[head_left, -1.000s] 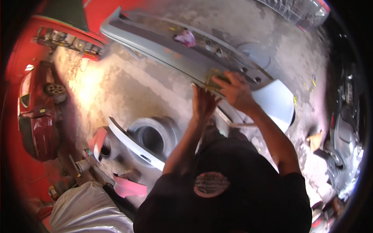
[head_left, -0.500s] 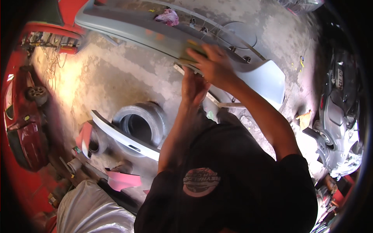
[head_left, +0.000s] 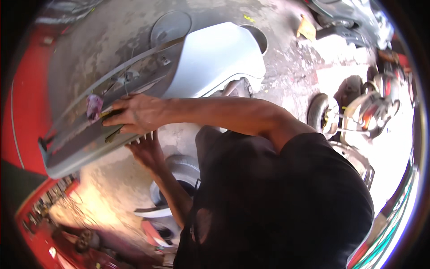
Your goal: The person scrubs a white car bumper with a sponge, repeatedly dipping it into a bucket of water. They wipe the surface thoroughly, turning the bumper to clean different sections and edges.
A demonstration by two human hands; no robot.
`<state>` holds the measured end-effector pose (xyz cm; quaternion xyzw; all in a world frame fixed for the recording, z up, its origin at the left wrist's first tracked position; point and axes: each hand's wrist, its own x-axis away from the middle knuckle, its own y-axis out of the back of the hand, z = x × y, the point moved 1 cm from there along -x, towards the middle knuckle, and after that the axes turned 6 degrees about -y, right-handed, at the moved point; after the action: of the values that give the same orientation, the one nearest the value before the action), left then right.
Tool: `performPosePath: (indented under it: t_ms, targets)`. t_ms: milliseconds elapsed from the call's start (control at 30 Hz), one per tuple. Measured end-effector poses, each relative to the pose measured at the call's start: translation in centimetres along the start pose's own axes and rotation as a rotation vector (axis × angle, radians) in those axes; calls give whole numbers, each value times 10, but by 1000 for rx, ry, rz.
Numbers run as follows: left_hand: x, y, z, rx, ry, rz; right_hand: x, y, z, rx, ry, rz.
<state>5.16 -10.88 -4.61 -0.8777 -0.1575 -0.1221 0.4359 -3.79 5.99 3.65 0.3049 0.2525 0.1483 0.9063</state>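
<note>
Olive, the flat pad (head_left: pixel 113 134) lies under the right hand (head_left: pixel 143 112), whose fingers are closed over it and press it against the long grey bumper (head_left: pixel 87 142). At 6 o'clock from that hand, the left hand (head_left: pixel 148 154) has its fingers spread at the bumper's near edge; whether they grip it, I cannot tell. A crumpled pinkish cloth (head_left: pixel 94 107) sits at 9 o'clock, with red bodywork (head_left: pixel 27 103) farther out. The bumper's glossy pale end (head_left: pixel 219 56) reaches toward 2 o'clock; a tyre (head_left: pixel 181 163) lies at 5.
</note>
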Motion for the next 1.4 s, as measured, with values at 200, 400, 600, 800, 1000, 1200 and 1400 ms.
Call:
performPosePath:
  t_ms: [200,400,600,800,1000,1200,1400]
  targets:
    - [22,-25,6,-124,44,-23,181,201,-82,-439,-708,-573]
    - [21,-34,39,-234,32,-177,472,263,-246,-895,-1255,-1188]
    - [26,-82,58,-723,-150,-403,631,158,-383,-1289,-1374,-1370]
    - [15,-59,26,-893,-51,-359,646,68,-549,-1622,-1552,-1531]
    - [27,-84,47,-1032,26,-441,655,23,-661,-1621,-1479,-1705]
    - [8,-95,82,-1106,-8,-454,657,31,-700,-1963,-1065,-1499]
    - [-2,-95,95,-1151,-4,-387,660,17,-722,-1950,-1092,-1727]
